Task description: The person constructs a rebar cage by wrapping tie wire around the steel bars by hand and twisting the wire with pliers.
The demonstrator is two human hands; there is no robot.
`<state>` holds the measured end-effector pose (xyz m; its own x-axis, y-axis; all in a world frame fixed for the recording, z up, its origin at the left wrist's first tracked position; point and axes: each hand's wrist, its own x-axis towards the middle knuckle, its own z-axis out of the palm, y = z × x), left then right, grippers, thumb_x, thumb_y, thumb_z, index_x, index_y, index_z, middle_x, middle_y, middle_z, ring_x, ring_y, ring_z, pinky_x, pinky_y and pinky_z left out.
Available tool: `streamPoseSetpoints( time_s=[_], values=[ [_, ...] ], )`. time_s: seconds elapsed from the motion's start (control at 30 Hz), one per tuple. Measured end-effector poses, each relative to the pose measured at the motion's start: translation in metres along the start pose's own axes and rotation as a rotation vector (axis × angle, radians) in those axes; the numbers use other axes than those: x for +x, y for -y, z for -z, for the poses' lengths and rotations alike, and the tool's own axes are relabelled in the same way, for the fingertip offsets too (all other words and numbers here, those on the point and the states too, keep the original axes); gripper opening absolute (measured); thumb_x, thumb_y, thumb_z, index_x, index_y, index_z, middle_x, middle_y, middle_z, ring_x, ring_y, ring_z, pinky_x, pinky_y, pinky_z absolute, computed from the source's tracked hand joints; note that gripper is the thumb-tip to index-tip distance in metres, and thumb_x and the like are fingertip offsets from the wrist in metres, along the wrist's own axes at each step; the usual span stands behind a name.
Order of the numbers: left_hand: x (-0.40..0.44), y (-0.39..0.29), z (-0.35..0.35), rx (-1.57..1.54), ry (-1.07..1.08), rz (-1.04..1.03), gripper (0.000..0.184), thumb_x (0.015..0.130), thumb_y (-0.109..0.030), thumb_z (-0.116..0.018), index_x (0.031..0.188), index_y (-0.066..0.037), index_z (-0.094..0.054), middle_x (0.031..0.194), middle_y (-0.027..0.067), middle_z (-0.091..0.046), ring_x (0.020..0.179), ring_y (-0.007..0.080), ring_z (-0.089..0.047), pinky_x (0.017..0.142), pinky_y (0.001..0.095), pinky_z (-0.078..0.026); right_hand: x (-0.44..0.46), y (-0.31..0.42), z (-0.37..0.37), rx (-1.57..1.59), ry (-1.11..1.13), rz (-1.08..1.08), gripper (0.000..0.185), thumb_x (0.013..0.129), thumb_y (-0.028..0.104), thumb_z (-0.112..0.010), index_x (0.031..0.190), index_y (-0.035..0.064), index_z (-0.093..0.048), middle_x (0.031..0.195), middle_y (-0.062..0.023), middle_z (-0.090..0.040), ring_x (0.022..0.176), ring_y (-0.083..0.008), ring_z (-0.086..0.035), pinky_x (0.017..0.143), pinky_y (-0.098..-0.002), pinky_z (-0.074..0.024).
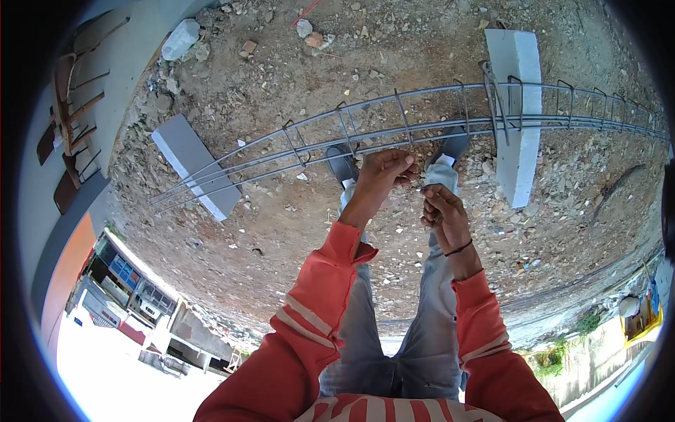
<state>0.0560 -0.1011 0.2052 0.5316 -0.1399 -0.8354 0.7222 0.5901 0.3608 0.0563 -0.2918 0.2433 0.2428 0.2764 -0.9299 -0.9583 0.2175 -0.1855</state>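
Observation:
In the head view a long cage of steel reinforcing bars (373, 138) with bent stirrups (402, 116) crosses the ground in front of me. My left hand (385, 172) is closed just on my side of the bars, thumb and fingers pinched together. Lower and to the right, my right hand (445, 216) also makes a pinch, close to the left one. Whatever lies between the fingertips is too thin or small to make out. A pair of steel pincers (497, 105) hangs over the bars to the right.
Pale blocks, one at the left (193, 165) and one at the right (519, 151), support the cage. My shoes (342, 163) stand under it on stony soil (302, 232). White rocks (181, 39) lie at upper left, near a wall (151, 35).

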Motion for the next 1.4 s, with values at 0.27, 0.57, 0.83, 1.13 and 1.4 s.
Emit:
streamPoseSetpoints(
  time_s=[0.27, 0.57, 0.83, 1.13, 1.4],
  values=[
    [0.081, -0.024, 0.034, 1.264, -0.506, -0.594, 0.043, 0.088, -0.016, -0.070, 0.130, -0.014, -0.061, 0.114, 0.0119, -0.067, 0.108, 0.0309, -0.065, 0.092, 0.0431, -0.052, 0.028, 0.034, 0.023, -0.190, -0.219, 0.146, 0.012, 0.088, 0.018, -0.070, 0.089, 0.0066, -0.074, 0.073, 0.0051, -0.059, 0.063, -0.0050, -0.049, 0.058, -0.0220, -0.0405],
    [0.163, -0.039, 0.052, 1.415, -0.154, -0.561, 0.041, 0.084, -0.007, -0.069, 0.125, -0.011, -0.063, 0.111, 0.0135, -0.065, 0.102, 0.0379, -0.064, 0.089, 0.0461, -0.052, 0.078, 0.039, 0.032, -0.433, -0.104, 0.126, 0.014, 0.089, 0.016, -0.069, 0.093, 0.0037, -0.073, 0.067, 0.0041, -0.057, 0.056, -0.0038, -0.047, 0.050, -0.0208, -0.0368],
    [0.178, -0.056, 0.070, 1.132, 0.081, -0.333, 0.033, 0.087, -0.004, -0.063, 0.117, -0.009, -0.073, 0.103, 0.0166, -0.072, 0.089, 0.0264, -0.069, 0.083, 0.0373, -0.054, 0.139, -0.028, -0.004, -0.355, -0.164, 0.226, 0.013, 0.091, 0.018, -0.071, 0.092, 0.0051, -0.072, 0.066, 0.0039, -0.055, 0.053, -0.0032, -0.048, 0.045, -0.0213, -0.0366],
    [0.184, -0.069, 0.081, 1.048, 0.206, -0.154, 0.031, 0.089, -0.014, -0.071, 0.120, -0.008, -0.072, 0.107, 0.0096, -0.074, 0.085, 0.0183, -0.068, 0.081, 0.0338, -0.053, 0.167, -0.026, -0.028, -0.753, -0.446, 0.655, 0.013, 0.084, 0.014, -0.070, 0.092, 0.0041, -0.073, 0.109, -0.0150, -0.068, 0.091, -0.0255, -0.069, 0.073, -0.0349, -0.0566],
    [0.186, -0.060, 0.084, 0.968, 0.156, -0.218, 0.022, 0.086, -0.017, -0.075, 0.108, -0.013, -0.078, 0.094, 0.0126, -0.074, 0.075, 0.0190, -0.066, 0.075, 0.0348, -0.052, 0.192, -0.018, -0.005, -0.717, -0.173, 0.517, 0.011, 0.088, 0.009, -0.068, 0.096, 0.0024, -0.070, 0.121, -0.0103, -0.065, 0.098, -0.0222, -0.069, 0.082, -0.0324, -0.0582]
  ],
)
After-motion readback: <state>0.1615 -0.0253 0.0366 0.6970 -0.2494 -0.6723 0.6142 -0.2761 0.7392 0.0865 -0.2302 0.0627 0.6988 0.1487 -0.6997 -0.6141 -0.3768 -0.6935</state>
